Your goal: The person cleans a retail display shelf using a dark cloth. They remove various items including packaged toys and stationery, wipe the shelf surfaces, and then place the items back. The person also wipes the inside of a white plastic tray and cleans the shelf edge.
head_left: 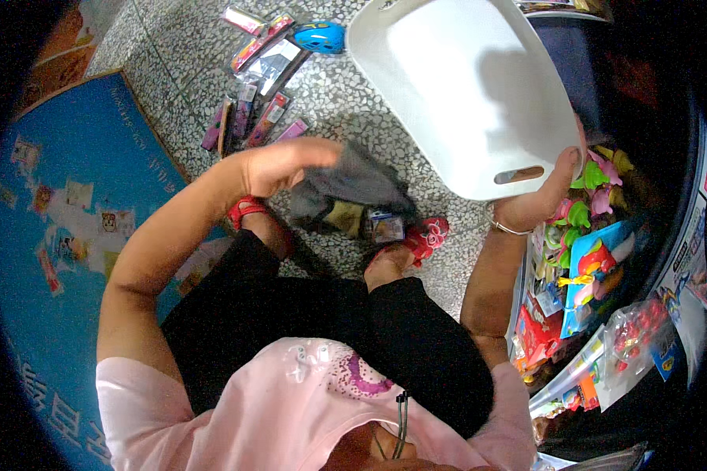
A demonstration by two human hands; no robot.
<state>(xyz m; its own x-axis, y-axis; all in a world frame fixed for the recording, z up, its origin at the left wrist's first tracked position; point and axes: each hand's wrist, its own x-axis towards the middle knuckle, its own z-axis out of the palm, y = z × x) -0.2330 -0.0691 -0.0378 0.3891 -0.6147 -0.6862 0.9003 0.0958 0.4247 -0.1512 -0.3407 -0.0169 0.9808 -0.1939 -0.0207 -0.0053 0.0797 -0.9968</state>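
Observation:
My right hand [538, 196] is closed round the rim of a white plastic basket [416, 86], by the handle slot at its near end. The basket is tilted, and its pale inside shows nothing lying in it. My left hand [287, 163], slightly blurred, pinches the upper edge of a dark grey bag [346, 177] that looks soft and crumpled. Small packages [386, 228] show at the bag's near side, between my feet in red shoes [428, 238]. What else the bag holds is hidden.
On the speckled floor lie several packaged items [267, 118] and a blue helmet-shaped thing [320, 37]. A blue printed board [78, 196] stands at the left. Colourful toys and packets [593, 267] crowd the right side beside my forearm.

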